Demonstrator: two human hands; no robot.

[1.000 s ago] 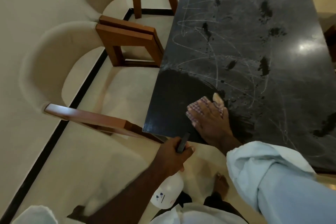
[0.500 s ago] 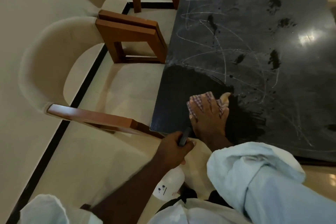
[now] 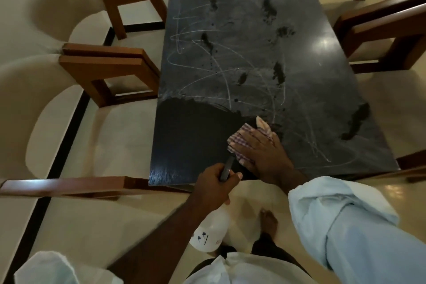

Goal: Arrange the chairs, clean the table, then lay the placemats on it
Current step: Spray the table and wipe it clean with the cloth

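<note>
A black table (image 3: 253, 57) fills the middle of the view, dusty and marked with white scrawls and dark wet blotches. Its near left corner is wiped dark and shiny. My right hand (image 3: 260, 152) lies flat on a checked cloth (image 3: 242, 143) pressed against the tabletop near the front edge. My left hand (image 3: 216, 182) is closed round the dark trigger head of a white spray bottle (image 3: 209, 233), which hangs below the table edge. Cream chairs with brown wooden arms stand along the left side (image 3: 108, 71) and the right side (image 3: 387, 30).
The floor is pale tile with a black border strip (image 3: 69, 127) running along the left. A wooden chair arm (image 3: 64, 185) juts toward the table's near left corner. My bare foot (image 3: 268, 219) stands just in front of the table.
My right hand and the cloth have slid rightward along the front of the table, widening the wiped patch. The view has pulled back and shows more of the table and the right chairs.
</note>
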